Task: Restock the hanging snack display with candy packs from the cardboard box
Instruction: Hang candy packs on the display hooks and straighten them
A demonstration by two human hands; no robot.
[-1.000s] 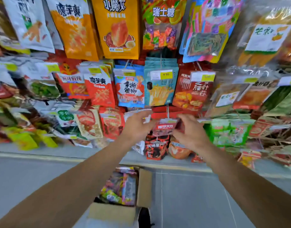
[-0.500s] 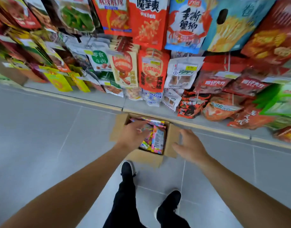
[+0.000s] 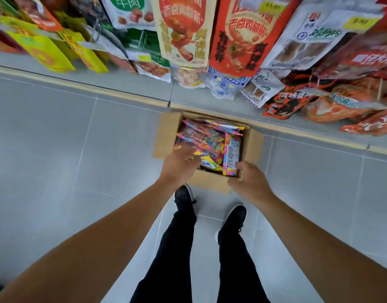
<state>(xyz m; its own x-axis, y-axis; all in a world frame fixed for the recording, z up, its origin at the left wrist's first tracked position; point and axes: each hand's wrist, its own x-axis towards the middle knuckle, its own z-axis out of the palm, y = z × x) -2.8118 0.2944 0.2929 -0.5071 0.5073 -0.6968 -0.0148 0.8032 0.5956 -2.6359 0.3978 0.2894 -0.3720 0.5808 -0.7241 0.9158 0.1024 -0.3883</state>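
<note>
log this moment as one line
phase: picking | left hand: on candy packs in box | right hand: at upright pack | grip: unclear

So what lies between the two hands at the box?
In the head view, candy packs fill the cardboard box between the left hand and right hand; one upright pack stands beside the right hand.

Shop aisle floor seen from above

A floor of large pale grey tiles is seen, divided by thin light grout lines. Along its far edge a narrow yellowish strip is laid, and beyond it a low grey ledge is set just beside the strip. The surfaces are evenly lit, and only soft shadows are cast on the tiles.
</note>
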